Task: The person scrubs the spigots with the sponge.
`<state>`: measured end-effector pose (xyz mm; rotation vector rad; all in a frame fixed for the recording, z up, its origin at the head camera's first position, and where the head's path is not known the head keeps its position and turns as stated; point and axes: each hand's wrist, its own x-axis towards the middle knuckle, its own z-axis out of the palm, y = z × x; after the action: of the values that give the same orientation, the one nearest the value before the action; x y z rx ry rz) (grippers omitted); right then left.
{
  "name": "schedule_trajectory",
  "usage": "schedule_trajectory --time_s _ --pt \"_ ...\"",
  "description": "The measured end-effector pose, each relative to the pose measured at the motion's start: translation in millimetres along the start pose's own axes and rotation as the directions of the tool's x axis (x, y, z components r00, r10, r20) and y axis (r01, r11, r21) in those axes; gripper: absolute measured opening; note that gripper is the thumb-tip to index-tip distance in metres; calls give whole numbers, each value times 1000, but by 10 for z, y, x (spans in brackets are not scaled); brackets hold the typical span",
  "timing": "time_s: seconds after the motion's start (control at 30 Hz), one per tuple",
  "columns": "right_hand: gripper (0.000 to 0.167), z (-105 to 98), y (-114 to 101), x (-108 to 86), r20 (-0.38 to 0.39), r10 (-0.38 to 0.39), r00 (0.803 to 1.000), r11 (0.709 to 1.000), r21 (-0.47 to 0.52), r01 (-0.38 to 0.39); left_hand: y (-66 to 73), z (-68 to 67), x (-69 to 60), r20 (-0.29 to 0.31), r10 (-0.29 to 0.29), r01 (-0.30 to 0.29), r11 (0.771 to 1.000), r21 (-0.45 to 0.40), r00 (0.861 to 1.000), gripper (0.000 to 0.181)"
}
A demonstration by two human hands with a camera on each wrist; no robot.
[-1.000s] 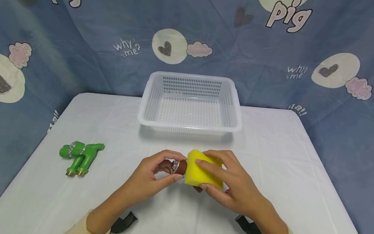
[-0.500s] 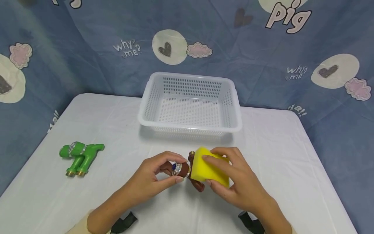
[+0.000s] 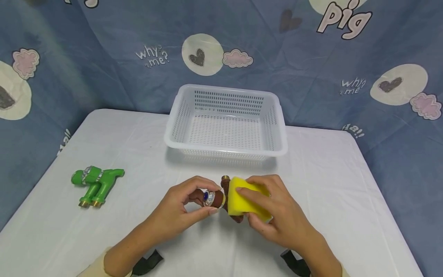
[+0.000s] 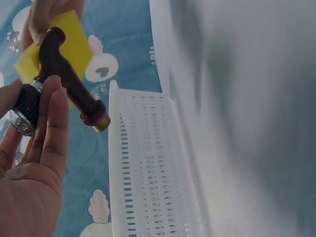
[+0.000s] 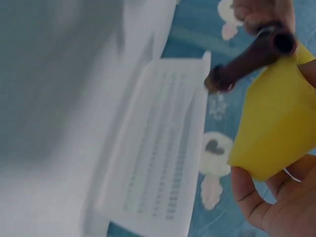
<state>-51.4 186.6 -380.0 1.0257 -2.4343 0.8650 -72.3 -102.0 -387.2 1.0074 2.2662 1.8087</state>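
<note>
In the head view, my left hand (image 3: 183, 204) grips the ribbed knob of a brown tap (image 3: 218, 199) between thumb and fingers. A silver band with a blue spot circles the knob. The tap's brass-threaded end and spout show clearly in the left wrist view. My right hand (image 3: 277, 207) holds a yellow sponge (image 3: 245, 198) against the tap's body, covering part of it in the head view. From the right wrist, the sponge (image 5: 276, 118) looks bent between fingers and thumb. Both hands are above the white table.
A white perforated plastic basket (image 3: 226, 148) stands behind the hands. A green tap (image 3: 98, 182) with brass-coloured ends lies on the white-covered table (image 3: 332, 184) at the left. A blue printed cloth (image 3: 138, 84) hangs behind.
The sponge has shifted right along the tap, uncovering its threaded end and spout. The knob has turned in my left hand, so the blue spot now shows.
</note>
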Motion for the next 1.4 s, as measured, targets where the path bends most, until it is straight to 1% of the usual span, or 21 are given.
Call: schedule_trajectory --time_s 0.07,0.13,0.23,0.3,0.4,0.47,0.53,0.67,0.77,0.87,0.97,1.0,1.03,1.13,1.3,1.4 --pt "49 -22 52 -5 11 41 999 999 -24 -41 3 -7 3 -6 2 -2 1000 -20 1000 45" --pt "48 -41 96 -9 6 66 998 997 -46 -66 8 -12 6 -2 -1 1 999 -46 1000 44" --pt "51 -58 126 -17 -20 76 997 996 -49 -77 7 -14 7 13 7 -6 997 -81 1000 42" --pt "55 -58 118 -19 -38 64 997 998 -18 -64 5 -14 7 19 17 -15 996 -87 1000 41" --pt "64 -54 77 -15 -47 40 998 998 57 -37 1 -16 8 16 21 -20 995 -98 1000 42" --pt "68 -48 49 -9 -34 35 999 995 91 -32 0 -19 8 11 23 -22 994 -108 1000 42" --pt "69 -42 35 -3 -18 39 999 995 97 -37 5 -22 7 7 20 -19 992 -121 1000 43" --pt "68 -23 69 7 -4 25 1000 999 23 -25 17 -26 4 8 33 -32 989 -147 999 43" --pt "66 -14 112 3 11 19 1000 998 -54 -18 23 -31 -1 6 37 -35 980 -195 999 42" --pt "66 -9 142 -9 21 33 999 994 -108 -31 29 -38 -4 1 14 -13 959 -282 1000 41" --pt "68 -15 138 -23 -2 49 999 992 -115 -49 30 -47 -7 1 -13 13 938 -348 1000 40" --pt "69 -18 127 -23 -18 43 999 994 -101 -45 31 -50 -6 1 -21 19 933 -360 1000 40" --pt "71 -20 112 -23 -31 38 999 995 -87 -40 30 -52 -7 -1 -27 25 932 -361 1000 39" --pt "71 -19 54 -5 -69 -9 998 999 -35 6 31 -59 -7 -13 -33 26 936 -352 999 37" --pt "61 -1 -45 53 -127 -100 987 995 15 103 46 -82 -17 -52 -63 44 950 -309 997 33" --pt "56 11 -78 72 -146 -125 981 992 14 129 48 -90 -18 -64 -64 40 947 -318 996 33"
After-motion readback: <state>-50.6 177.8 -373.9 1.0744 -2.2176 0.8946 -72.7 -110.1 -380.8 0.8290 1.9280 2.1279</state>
